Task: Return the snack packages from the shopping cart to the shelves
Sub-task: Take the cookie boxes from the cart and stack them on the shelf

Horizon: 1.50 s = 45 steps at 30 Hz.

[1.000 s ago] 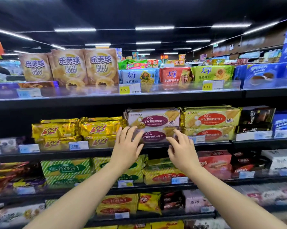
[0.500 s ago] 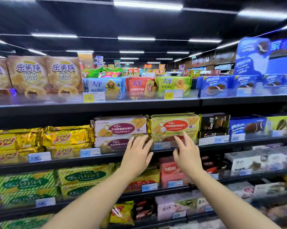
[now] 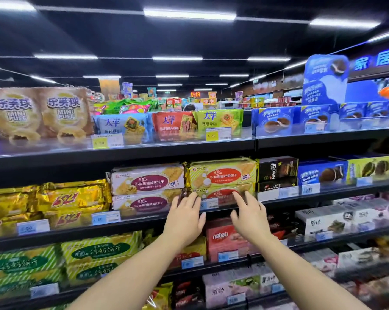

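Observation:
Both my hands reach toward the second shelf (image 3: 144, 222) from the top. My left hand (image 3: 184, 218) is open, fingers straight, its tips at the lower edge of the stacked cracker packs. My right hand (image 3: 249, 214) is open too, fingertips at the lower yellow-green cracker pack (image 3: 224, 194) with a red oval label. A second yellow-green pack (image 3: 222, 174) lies on top of it. To their left sit two cream packs with purple ovals (image 3: 147, 181). Neither hand holds anything. The shopping cart is not in view.
Gold foil packs (image 3: 70, 198) fill the shelf's left. Black boxes (image 3: 277, 170) and blue cookie boxes (image 3: 321, 173) stand to the right. The top shelf holds Mini Puff bags (image 3: 39, 113) and cracker packs (image 3: 175, 123). Red wafer boxes (image 3: 224, 240) sit on the shelf below.
My view has swung right along the shelves. Both hands moved from in front of the purple-label packs to the yellow-green packs, staying open and empty.

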{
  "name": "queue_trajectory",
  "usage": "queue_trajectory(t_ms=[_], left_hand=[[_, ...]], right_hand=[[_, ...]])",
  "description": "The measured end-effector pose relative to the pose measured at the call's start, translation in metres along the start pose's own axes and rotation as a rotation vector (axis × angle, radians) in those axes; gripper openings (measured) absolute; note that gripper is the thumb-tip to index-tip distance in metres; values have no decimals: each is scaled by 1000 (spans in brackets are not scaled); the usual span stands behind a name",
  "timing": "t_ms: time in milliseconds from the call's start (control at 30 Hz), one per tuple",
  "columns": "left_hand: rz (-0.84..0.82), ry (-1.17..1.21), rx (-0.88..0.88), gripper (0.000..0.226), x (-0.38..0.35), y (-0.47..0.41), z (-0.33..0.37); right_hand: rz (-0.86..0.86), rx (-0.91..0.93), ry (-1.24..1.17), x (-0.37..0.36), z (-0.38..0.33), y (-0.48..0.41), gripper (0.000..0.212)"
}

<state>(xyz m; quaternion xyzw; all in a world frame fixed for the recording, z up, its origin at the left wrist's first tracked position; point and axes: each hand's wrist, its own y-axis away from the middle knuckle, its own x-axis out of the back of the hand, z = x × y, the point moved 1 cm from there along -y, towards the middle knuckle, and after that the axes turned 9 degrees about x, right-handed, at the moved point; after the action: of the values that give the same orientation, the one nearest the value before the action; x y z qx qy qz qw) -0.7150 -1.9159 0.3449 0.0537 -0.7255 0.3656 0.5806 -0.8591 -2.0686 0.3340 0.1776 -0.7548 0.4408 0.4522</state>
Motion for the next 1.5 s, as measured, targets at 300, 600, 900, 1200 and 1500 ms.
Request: queue_trajectory(t_ms=[300, 600, 900, 1200, 1500], left_hand=[[7, -83, 4, 67, -3, 1, 4], [8, -121, 16, 69, -3, 0, 7], [44, -95, -26, 66, -15, 14, 1], [60, 11, -59, 52, -55, 79, -46], [-78, 31, 216, 52, -105, 162, -159]], right_hand=[[105, 28, 1, 6, 11, -20, 67], [36, 33, 19, 0, 18, -31, 52], [113, 74, -17, -17, 1, -3, 60], [141, 247, -77, -72, -46, 43, 54], [-89, 381, -133, -141, -143, 86, 53]])
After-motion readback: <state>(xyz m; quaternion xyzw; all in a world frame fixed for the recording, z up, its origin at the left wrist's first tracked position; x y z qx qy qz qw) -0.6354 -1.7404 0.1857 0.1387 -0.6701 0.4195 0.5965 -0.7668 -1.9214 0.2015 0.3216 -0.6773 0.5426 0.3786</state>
